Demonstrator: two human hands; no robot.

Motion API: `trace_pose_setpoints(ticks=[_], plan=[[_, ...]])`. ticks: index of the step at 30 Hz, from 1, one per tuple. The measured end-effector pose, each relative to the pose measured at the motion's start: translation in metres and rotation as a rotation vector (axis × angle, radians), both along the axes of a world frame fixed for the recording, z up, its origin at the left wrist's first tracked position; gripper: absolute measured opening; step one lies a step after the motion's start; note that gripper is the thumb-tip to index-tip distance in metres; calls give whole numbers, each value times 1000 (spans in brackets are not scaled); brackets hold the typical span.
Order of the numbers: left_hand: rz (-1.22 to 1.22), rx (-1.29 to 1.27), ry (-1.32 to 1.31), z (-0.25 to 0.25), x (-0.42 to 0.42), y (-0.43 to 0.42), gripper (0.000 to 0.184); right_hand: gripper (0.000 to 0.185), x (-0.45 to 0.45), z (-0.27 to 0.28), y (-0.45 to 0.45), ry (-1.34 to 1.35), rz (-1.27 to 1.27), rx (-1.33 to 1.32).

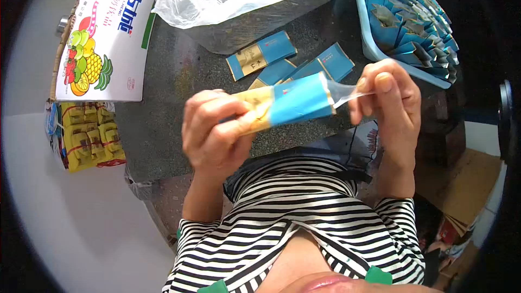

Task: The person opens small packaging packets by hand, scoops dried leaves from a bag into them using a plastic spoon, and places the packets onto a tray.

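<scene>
My left hand (217, 125) is closed around the gold end of a blue and gold packet (301, 99), which lies nearly level above the dark speckled table (163, 130). From the packet's blue end a clear plastic piece (343, 93) sticks out. The fingers of my right hand (388, 97) pinch the far end of that clear piece. Behind the held packet, several more blue and gold packets (262, 54) lie on the table, some overlapping.
A clear plastic bag (244, 5) with dark contents stands at the back. At the back right is a light blue basket (372, 43) full of blue packets. A printed fruit box (103, 38) and yellow packs (89, 135) are on the left, cardboard (467, 184) at the lower right.
</scene>
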State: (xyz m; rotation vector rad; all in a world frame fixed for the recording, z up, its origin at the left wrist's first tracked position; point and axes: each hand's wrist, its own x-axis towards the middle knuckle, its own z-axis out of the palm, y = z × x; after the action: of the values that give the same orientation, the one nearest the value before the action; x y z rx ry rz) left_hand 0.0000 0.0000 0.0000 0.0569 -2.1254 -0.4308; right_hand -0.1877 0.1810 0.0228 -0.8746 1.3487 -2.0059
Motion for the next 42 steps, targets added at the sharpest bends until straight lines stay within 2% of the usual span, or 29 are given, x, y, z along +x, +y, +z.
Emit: trace_pose_setpoints(ticks=[2,3,6,7,9,10,12,13,14,17,20,23,25,27,29,30,34,37,39,40,42], plan=[[-70,1,-8,-8,-8,6,18,28,3,5,-4,-82,136,94],[-112,-3,-24,-6,-6,7,20,36,11,13,-8,-61,148,167],[-235,170,-142,-1,-11,2,33,35,8,12,-11,-48,172,138],[-228,163,-134,3,-11,0,33,31,7,13,-11,-60,179,104],[-224,228,-283,15,-13,-1,39,26,8,17,-11,-58,191,69],[-218,185,-296,18,-16,-4,51,23,8,20,-11,133,147,104],[-180,129,-341,34,-23,-5,59,12,2,29,-10,512,127,147],[-146,81,-398,39,-27,-6,66,12,1,36,-11,526,129,141],[-162,38,-341,36,-33,-11,75,10,0,43,-12,645,103,146],[-218,118,-303,52,-46,-14,73,8,-8,58,-16,843,62,112],[-237,144,-199,61,-62,-21,67,10,-15,70,-23,711,87,82],[-221,159,-156,69,-75,-28,59,13,-22,85,-39,590,-59,95],[-244,371,-140,68,-85,-35,57,18,-36,98,-51,665,-56,105],[-206,339,-34,67,-100,-48,53,23,-49,110,-64,734,-58,118],[-209,484,12,70,-107,-60,48,29,-56,121,-81,604,3,231],[-199,393,53,69,-114,-70,46,32,-61,122,-92,441,40,227],[-165,563,104,78,-125,-87,48,31,-93,121,-133,315,217,176],[-157,587,174,71,-134,-102,48,30,-100,128,-156,432,178,209],[-108,539,175,66,-137,-106,48,28,-104,130,-167,910,69,188],[-83,576,155,65,-138,-107,47,26,-107,131,-173,1009,64,181],[-62,612,137,64,-142,-110,47,25,-106,131,-180,940,87,155]])
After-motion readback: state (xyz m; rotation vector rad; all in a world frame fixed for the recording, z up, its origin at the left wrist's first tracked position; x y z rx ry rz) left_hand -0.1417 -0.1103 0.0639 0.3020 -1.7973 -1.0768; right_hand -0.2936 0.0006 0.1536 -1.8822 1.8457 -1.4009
